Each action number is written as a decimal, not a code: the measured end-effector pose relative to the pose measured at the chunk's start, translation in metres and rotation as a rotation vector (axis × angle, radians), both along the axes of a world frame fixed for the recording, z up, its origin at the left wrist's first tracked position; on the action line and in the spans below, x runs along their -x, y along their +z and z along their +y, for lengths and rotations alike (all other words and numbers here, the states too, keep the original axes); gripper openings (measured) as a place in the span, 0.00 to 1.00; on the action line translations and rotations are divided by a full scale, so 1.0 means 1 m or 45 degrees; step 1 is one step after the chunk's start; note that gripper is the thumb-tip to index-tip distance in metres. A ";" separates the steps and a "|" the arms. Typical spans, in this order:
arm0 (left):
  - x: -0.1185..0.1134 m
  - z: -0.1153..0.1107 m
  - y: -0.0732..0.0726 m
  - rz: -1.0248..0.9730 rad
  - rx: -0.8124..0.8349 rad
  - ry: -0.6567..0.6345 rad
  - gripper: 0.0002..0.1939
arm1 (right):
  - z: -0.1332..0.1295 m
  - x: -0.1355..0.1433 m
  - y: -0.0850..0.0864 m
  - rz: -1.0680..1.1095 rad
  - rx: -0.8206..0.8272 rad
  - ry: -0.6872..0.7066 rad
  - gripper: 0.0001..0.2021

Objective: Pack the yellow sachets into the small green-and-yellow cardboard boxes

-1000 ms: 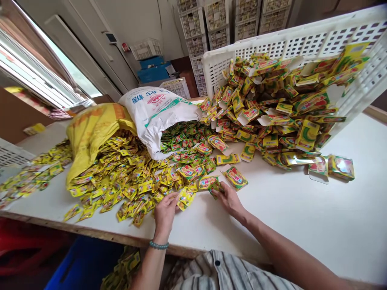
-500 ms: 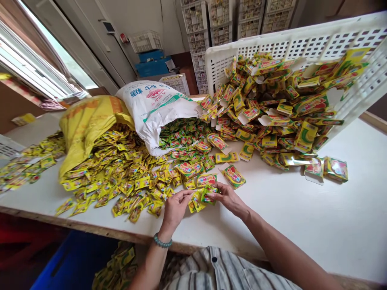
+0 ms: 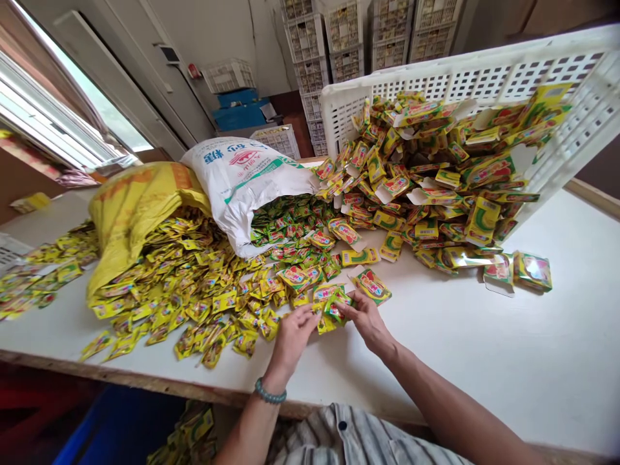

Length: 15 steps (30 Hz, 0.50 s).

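Observation:
My right hand (image 3: 372, 326) pinches a small green candy sachet (image 3: 338, 303) between thumb and fingers, just above the table. My left hand (image 3: 295, 336), wearing a bead bracelet, has its fingers closed on the edge of the yellow sachets (image 3: 326, 325), which overlap the green one; their exact number is hard to make out. Right behind the hands lie a printed small box (image 3: 325, 292) and another box (image 3: 371, 284) with an open flap. Loose yellow sachets (image 3: 203, 303) spread to the left of my left hand.
A yellow sack (image 3: 130, 200) and a white sack (image 3: 242, 169) spill sachets onto the white table (image 3: 465, 361). A tipped white crate (image 3: 445, 77) at the right pours out many small boxes (image 3: 416, 187). Stacked crates (image 3: 305, 39) stand at the back; a blue bin (image 3: 116, 426) is below the table edge.
My left hand has moved right, nearer my right hand, and its fingertips now overlap the yellow sachets more. The green sachet stays in my right hand. The view has shifted slightly.

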<state>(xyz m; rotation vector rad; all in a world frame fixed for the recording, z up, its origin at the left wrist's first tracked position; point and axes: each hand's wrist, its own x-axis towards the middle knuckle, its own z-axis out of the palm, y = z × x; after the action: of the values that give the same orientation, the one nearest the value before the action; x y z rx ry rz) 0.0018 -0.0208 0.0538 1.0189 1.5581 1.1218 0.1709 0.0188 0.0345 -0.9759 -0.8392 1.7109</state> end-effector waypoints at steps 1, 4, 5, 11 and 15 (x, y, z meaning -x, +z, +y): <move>-0.009 0.001 -0.001 -0.177 0.033 -0.027 0.19 | -0.002 0.002 0.000 0.018 0.005 -0.026 0.22; -0.029 0.003 -0.003 -0.422 0.030 0.086 0.19 | -0.005 0.006 -0.001 0.004 0.034 -0.108 0.19; -0.033 0.002 -0.004 -0.453 0.014 0.129 0.20 | -0.006 0.007 -0.002 -0.002 0.044 -0.120 0.18; -0.042 -0.001 -0.005 -0.559 -0.008 0.126 0.15 | -0.009 0.015 -0.015 -0.076 -0.013 -0.236 0.21; -0.043 0.002 -0.007 -0.550 0.013 0.104 0.16 | -0.005 0.008 -0.013 -0.175 -0.078 -0.243 0.22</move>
<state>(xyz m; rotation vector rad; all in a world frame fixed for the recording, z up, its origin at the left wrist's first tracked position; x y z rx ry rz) 0.0450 -0.0193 0.0469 0.6534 1.2623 1.2897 0.1626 0.0137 0.0214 -1.1051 -0.8529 1.4614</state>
